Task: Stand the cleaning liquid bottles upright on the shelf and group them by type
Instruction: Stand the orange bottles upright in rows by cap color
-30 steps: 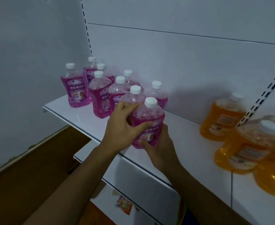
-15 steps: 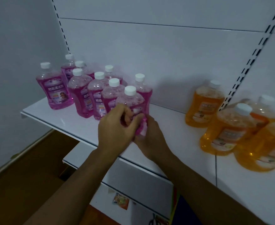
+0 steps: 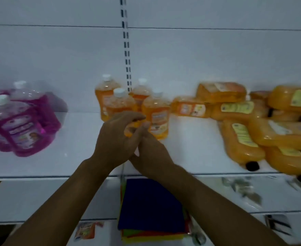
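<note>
Pink cleaning bottles (image 3: pixel 22 128) with white caps stand upright in a group at the left of the white shelf (image 3: pixel 75 157). Several orange bottles (image 3: pixel 156 112) with white caps stand upright in the middle. At the right, a pile of orange bottles (image 3: pixel 242 139) with black caps lies on its side. My left hand (image 3: pixel 117 139) and right hand (image 3: pixel 153 153) are close together just in front of the upright orange bottles. Neither holds anything. The left hand's fingers are loosely curled and cover part of the right hand's fingers.
A slotted upright (image 3: pixel 126 50) runs down the white back panel behind the orange group. On the lower shelf lies a stack of folded cloths (image 3: pixel 151 203), dark blue on top, with a small packet (image 3: pixel 85 229) to its left and blurred items at the right.
Both hands have let go of the pink bottle, which stands with its group. My view and hands have swung right, to the orange bottles.
</note>
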Action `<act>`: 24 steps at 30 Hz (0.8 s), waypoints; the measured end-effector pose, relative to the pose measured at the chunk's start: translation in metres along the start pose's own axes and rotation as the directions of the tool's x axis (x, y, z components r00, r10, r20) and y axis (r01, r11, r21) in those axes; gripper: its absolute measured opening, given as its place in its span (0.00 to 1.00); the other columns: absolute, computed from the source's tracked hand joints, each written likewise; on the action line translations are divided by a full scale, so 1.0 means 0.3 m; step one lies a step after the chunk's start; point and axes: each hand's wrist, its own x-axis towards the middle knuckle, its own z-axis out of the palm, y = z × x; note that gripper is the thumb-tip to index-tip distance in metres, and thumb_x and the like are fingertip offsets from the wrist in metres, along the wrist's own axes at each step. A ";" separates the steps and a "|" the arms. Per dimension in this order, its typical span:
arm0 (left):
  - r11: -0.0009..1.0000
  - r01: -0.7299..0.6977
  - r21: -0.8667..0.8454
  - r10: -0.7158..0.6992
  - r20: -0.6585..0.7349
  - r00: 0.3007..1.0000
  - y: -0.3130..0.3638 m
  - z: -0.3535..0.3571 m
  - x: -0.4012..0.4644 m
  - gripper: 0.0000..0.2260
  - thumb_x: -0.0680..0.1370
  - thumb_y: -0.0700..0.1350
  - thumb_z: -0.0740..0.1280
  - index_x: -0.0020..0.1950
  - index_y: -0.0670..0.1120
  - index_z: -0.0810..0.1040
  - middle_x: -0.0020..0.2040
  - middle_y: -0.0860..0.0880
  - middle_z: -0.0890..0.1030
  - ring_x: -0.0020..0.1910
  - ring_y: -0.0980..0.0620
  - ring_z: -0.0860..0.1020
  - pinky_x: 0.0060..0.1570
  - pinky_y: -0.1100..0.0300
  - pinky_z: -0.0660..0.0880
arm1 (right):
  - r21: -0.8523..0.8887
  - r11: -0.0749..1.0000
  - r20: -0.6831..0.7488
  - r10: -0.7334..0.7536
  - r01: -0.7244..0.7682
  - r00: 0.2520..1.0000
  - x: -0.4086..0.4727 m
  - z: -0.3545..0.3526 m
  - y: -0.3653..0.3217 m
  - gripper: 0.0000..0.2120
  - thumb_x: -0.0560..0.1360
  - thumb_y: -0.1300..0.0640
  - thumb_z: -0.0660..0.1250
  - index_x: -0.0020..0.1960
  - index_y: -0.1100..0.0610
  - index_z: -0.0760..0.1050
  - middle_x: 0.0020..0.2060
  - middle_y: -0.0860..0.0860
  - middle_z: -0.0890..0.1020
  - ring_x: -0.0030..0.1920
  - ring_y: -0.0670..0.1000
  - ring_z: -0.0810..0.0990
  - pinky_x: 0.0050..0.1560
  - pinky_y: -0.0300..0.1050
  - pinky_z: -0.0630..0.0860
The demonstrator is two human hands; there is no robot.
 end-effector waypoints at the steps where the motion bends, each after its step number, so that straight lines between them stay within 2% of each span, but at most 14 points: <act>1: 1.000 -0.024 -0.013 0.024 0.013 1.000 0.056 0.062 0.005 0.18 0.77 0.56 0.62 0.56 0.45 0.81 0.51 0.55 0.80 0.51 0.58 0.77 0.51 0.69 0.72 | -0.025 1.000 -0.020 0.001 -0.002 1.000 -0.047 -0.065 0.044 0.28 0.76 0.48 0.67 0.72 0.57 0.65 0.65 0.54 0.75 0.62 0.54 0.75 0.53 0.42 0.71; 4: 0.996 -0.046 -0.071 0.052 0.076 0.996 0.230 0.258 0.016 0.19 0.77 0.57 0.60 0.58 0.46 0.80 0.50 0.57 0.78 0.50 0.61 0.76 0.50 0.73 0.69 | -0.118 0.992 -0.072 0.039 -0.047 0.997 -0.191 -0.266 0.172 0.25 0.77 0.47 0.66 0.70 0.56 0.66 0.63 0.54 0.76 0.61 0.53 0.75 0.57 0.47 0.76; 7: 0.989 -0.033 -0.146 0.050 0.116 0.992 0.374 0.434 0.025 0.15 0.78 0.55 0.63 0.59 0.49 0.80 0.51 0.59 0.79 0.51 0.63 0.76 0.50 0.79 0.66 | -0.215 0.972 -0.121 0.067 -0.092 0.990 -0.321 -0.443 0.271 0.26 0.77 0.49 0.67 0.70 0.60 0.67 0.64 0.56 0.76 0.63 0.54 0.74 0.62 0.47 0.73; 11: 0.972 -0.015 -0.234 0.057 0.177 0.983 0.507 0.600 0.046 0.14 0.77 0.54 0.64 0.59 0.50 0.78 0.52 0.59 0.79 0.50 0.67 0.75 0.50 0.79 0.66 | -0.303 0.938 -0.228 0.102 -0.170 0.968 -0.450 -0.632 0.366 0.23 0.75 0.56 0.68 0.68 0.63 0.70 0.64 0.59 0.76 0.67 0.58 0.72 0.67 0.50 0.69; 14: 0.962 -0.012 -0.272 0.077 0.229 0.971 0.561 0.685 0.071 0.16 0.77 0.55 0.63 0.62 0.50 0.76 0.55 0.58 0.78 0.53 0.63 0.76 0.50 0.77 0.67 | -0.366 0.898 -0.298 0.136 -0.245 0.945 -0.507 -0.726 0.433 0.20 0.74 0.61 0.67 0.65 0.64 0.73 0.64 0.61 0.75 0.67 0.61 0.71 0.67 0.55 0.70; 16: 0.969 -0.008 -0.246 0.079 0.281 0.957 0.577 0.734 0.099 0.20 0.77 0.56 0.65 0.66 0.50 0.74 0.60 0.56 0.77 0.59 0.58 0.74 0.54 0.73 0.67 | -0.357 0.871 -0.372 0.198 -0.336 0.907 -0.537 -0.772 0.477 0.19 0.73 0.62 0.67 0.64 0.62 0.74 0.64 0.60 0.75 0.67 0.60 0.71 0.65 0.54 0.71; 19: 0.993 -0.080 -0.086 0.109 0.411 0.905 0.585 0.815 0.165 0.32 0.73 0.57 0.72 0.73 0.50 0.66 0.71 0.50 0.71 0.69 0.50 0.67 0.65 0.54 0.64 | -0.337 0.835 -0.464 0.255 -0.435 0.848 -0.585 -0.812 0.541 0.17 0.72 0.60 0.67 0.60 0.61 0.76 0.60 0.57 0.77 0.62 0.57 0.74 0.61 0.50 0.72; 22: 0.966 -0.253 0.058 0.180 0.555 0.812 0.596 0.900 0.247 0.43 0.68 0.64 0.73 0.76 0.52 0.58 0.75 0.49 0.64 0.74 0.46 0.61 0.70 0.47 0.59 | -0.263 0.804 -0.527 0.344 -0.534 0.777 -0.627 -0.839 0.594 0.11 0.73 0.57 0.62 0.54 0.58 0.76 0.51 0.53 0.78 0.53 0.54 0.75 0.50 0.49 0.75; 24: 0.937 -0.333 0.106 0.187 0.652 0.735 0.602 0.960 0.291 0.47 0.66 0.67 0.72 0.78 0.52 0.53 0.76 0.49 0.63 0.74 0.45 0.59 0.71 0.45 0.59 | -0.194 0.789 -0.557 0.401 -0.583 0.727 -0.641 -0.852 0.627 0.07 0.75 0.57 0.63 0.52 0.56 0.75 0.48 0.51 0.77 0.50 0.52 0.75 0.46 0.48 0.74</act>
